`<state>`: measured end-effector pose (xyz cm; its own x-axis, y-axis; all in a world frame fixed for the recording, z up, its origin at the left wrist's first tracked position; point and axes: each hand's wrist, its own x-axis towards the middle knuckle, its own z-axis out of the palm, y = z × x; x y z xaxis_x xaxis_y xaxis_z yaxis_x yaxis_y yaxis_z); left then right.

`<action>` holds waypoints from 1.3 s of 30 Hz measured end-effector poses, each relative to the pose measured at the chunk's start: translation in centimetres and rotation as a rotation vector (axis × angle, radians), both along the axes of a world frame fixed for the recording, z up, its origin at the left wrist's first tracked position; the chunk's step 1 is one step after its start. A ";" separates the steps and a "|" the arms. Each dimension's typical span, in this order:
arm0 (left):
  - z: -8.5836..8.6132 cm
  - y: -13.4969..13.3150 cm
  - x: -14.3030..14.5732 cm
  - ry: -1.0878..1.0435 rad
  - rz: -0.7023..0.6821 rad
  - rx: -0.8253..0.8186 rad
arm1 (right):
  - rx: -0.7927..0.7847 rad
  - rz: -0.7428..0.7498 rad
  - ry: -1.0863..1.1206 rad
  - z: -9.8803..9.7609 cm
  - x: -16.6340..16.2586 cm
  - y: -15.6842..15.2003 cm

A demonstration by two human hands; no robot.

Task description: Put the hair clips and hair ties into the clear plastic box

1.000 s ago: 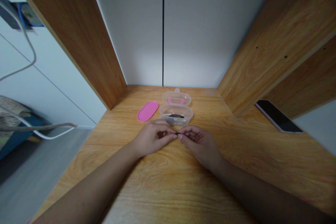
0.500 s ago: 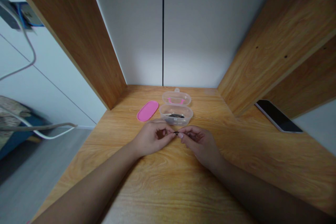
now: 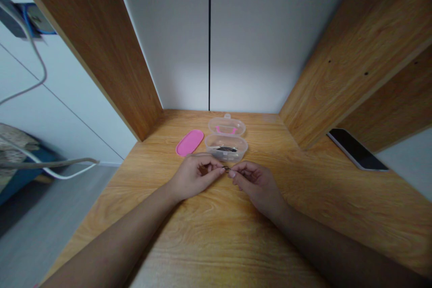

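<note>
Between my two hands, just in front of a clear plastic box, is a small thin black thing (image 3: 226, 168) that looks like a hair clip. My left hand (image 3: 195, 175) pinches one end between thumb and forefinger. The other end is in the pinch of my right hand (image 3: 257, 184). A small gap shows between its thin black strands. The oval box (image 3: 209, 144) has its lid (image 3: 243, 124) swung back and a pink handle (image 3: 226, 131) on it. Inside lie several slim, curved black pieces (image 3: 227, 149).
Left of the box, a pink oval plate (image 3: 190, 142) lies flat on the wooden desk (image 3: 209, 243). A phone (image 3: 357, 149) rests at the right, by the wooden side panel (image 3: 337, 63). Pale cables (image 3: 43, 63) hang at the far left.
The black hair clip shows a more open, looped outline now, with a gap between its strands. My fingers have shifted slightly around it. The box and pink plate stay put.
</note>
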<state>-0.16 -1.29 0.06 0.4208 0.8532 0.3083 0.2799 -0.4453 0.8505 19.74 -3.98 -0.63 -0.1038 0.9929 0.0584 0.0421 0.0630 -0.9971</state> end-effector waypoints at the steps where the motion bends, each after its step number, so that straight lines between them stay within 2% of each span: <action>1: -0.1 0.0 0.0 -0.008 0.004 -0.008 | 0.000 -0.005 0.007 0.0 0.1 0.0; 6: -0.5 0.4 0.3 -0.186 0.048 -0.096 | -0.033 -0.050 0.079 -0.3 0.6 0.4; 10: -0.5 1.0 0.6 -0.406 0.142 -0.236 | -0.061 -0.116 0.250 -0.6 0.9 0.9; 14: -0.3 1.4 0.5 -0.506 0.185 -0.323 | -0.072 -0.160 0.320 -0.7 1.0 1.1; 26: -0.3 1.5 0.4 -0.527 0.196 -0.377 | -0.077 -0.163 0.337 -0.7 1.0 1.2; 39: -0.4 1.5 0.3 -0.488 0.190 -0.343 | -0.064 -0.154 0.343 -1.0 1.0 1.2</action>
